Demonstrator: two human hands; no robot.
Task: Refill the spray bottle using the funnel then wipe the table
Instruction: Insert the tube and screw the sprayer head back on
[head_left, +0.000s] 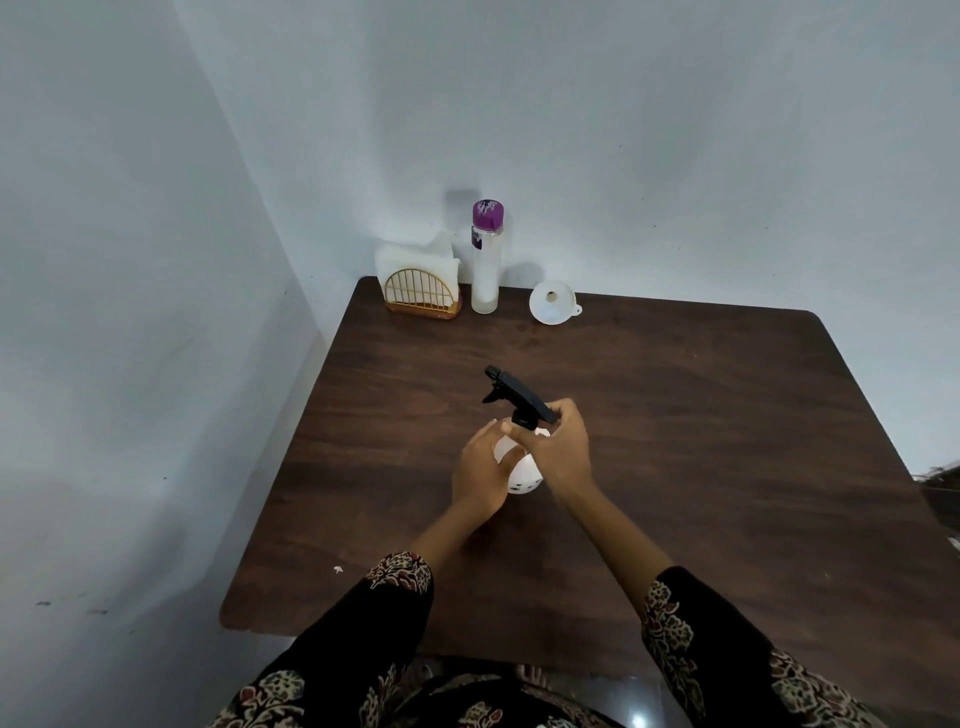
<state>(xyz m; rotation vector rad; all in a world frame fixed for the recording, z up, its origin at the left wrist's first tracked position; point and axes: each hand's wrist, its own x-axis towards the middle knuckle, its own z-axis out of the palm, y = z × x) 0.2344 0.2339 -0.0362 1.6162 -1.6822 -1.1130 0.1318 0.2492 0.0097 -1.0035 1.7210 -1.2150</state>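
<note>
The dark brown wooden table (675, 441) stands in the corner of pale blue-white walls. At its far edge are white napkins in a golden wire holder (422, 291), a tall clear bottle with purple cap (485, 260) and a white plastic funnel (552, 302) — all well apart from me. Near the table's middle, my left hand (480, 470) is wrapped around the round white spray bottle (522, 475), and my right hand (558, 449) grips the neck under its black trigger head (517, 392).

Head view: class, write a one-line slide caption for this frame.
Both hands grip the spray bottle, right hand at its black trigger head, left hand on its body; funnel waits behind.
</note>
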